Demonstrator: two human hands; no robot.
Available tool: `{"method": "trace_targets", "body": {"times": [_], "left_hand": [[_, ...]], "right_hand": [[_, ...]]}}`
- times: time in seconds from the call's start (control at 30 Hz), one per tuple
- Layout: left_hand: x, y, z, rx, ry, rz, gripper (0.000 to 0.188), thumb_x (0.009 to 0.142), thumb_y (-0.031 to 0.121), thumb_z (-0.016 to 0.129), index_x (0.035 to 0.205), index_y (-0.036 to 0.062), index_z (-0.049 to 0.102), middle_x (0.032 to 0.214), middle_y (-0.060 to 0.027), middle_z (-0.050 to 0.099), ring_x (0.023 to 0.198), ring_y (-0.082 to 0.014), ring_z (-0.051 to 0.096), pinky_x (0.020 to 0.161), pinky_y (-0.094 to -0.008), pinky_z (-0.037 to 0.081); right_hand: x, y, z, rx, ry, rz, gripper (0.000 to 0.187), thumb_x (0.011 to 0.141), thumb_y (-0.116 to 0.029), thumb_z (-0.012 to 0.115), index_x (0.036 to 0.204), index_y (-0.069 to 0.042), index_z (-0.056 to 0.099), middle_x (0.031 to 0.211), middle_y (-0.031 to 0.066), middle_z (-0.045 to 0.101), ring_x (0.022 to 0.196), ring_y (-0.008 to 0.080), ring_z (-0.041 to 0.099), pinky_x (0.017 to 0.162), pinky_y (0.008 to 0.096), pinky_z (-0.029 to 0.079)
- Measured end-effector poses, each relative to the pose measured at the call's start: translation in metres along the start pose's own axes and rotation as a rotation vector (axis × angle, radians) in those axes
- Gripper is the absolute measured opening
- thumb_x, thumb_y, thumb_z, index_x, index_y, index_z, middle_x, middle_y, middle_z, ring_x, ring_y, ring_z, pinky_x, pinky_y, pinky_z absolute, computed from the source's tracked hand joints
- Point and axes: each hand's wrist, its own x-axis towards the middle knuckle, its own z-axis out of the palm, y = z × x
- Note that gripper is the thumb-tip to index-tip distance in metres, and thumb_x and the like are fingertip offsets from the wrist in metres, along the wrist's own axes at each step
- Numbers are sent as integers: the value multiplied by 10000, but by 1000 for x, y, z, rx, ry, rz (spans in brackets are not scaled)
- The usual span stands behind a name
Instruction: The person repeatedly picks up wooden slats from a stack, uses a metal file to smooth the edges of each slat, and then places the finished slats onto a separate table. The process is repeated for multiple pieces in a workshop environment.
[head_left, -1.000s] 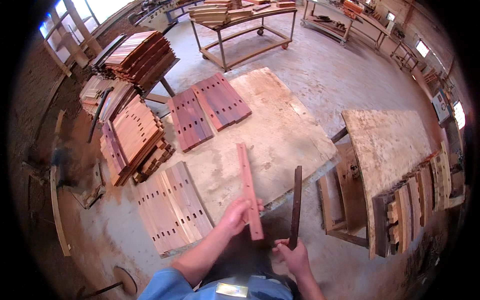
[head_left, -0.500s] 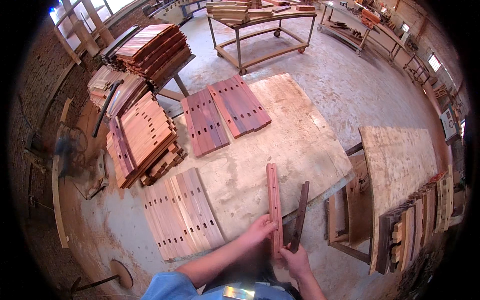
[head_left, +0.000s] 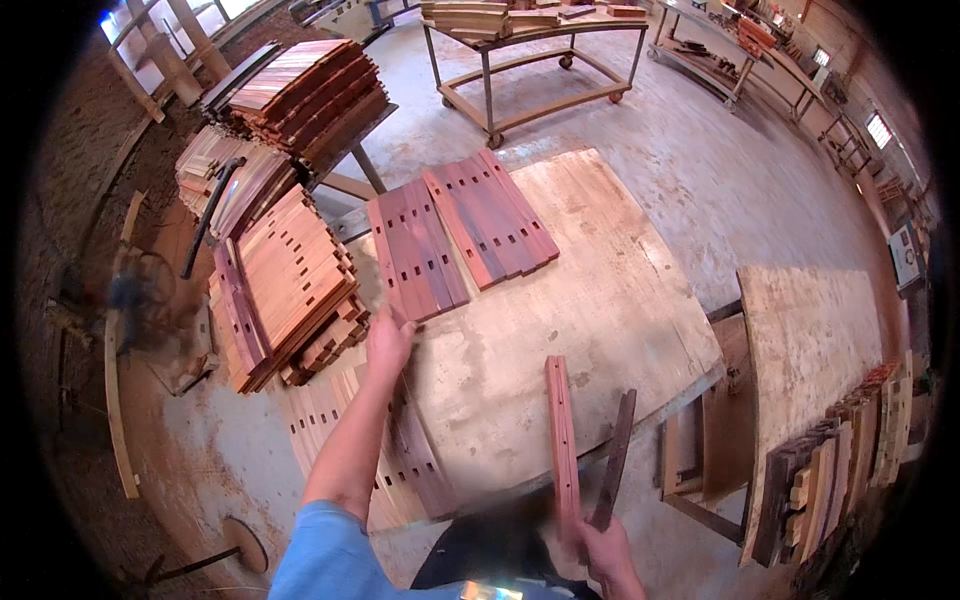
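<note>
My right hand (head_left: 606,552), at the lower edge, is closed round the lower end of a dark brown wooden strip (head_left: 617,450). A reddish pair of wooden strips (head_left: 562,430) with small holes stands beside it, its lower end against the same hand's fingers. My left hand (head_left: 390,338) reaches forward with its fingers a little apart and nothing visible in them. It is by the near corner of the dark red slotted slats (head_left: 415,245) and the orange-brown slat stack (head_left: 290,260). My left forearm partly covers the pale slotted slats (head_left: 410,460).
The plywood tabletop (head_left: 600,290) also bears a second dark red slat group (head_left: 490,215). Tall slat piles (head_left: 305,95) stand at far left. A wheeled cart (head_left: 540,85) with boards is beyond. At right, more strips (head_left: 820,475) lean by a plywood panel (head_left: 810,350).
My left hand has let go of the reddish strips and moved forward and left, over the pale slats. The right hand has stayed low with the dark strip; the view has shifted slightly.
</note>
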Motion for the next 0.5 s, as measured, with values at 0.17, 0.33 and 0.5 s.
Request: {"method": "trace_targets", "body": {"times": [0.17, 0.33, 0.5], "left_hand": [[12, -4, 4, -8, -58, -9, 496, 771, 207, 696, 1159, -40, 509, 1089, -254, 600, 1044, -402, 563, 907, -449, 443], [14, -15, 6, -44, -46, 43, 460, 786, 182, 672, 1161, -37, 517, 1075, -253, 611, 1029, -401, 577, 896, -448, 451], [24, -50, 19, -200, -11, -18, 446, 827, 162, 585, 1215, -49, 526, 1096, -254, 618, 1045, -384, 588, 906, -415, 458]], "right_hand": [[-9, -6, 4, -73, -20, 25, 237, 910, -198, 545, 1021, 1, 611, 746, 104, 630, 587, 186, 600, 513, 312, 499], [-10, -7, 5, -42, 10, 47, 205, 887, -140, 574, 1021, 14, 594, 714, 74, 612, 535, 149, 574, 451, 270, 472], [-11, -5, 6, -5, 36, 18, 187, 886, -157, 578, 985, 1, 570, 689, 73, 605, 544, 162, 581, 456, 292, 471]]}}
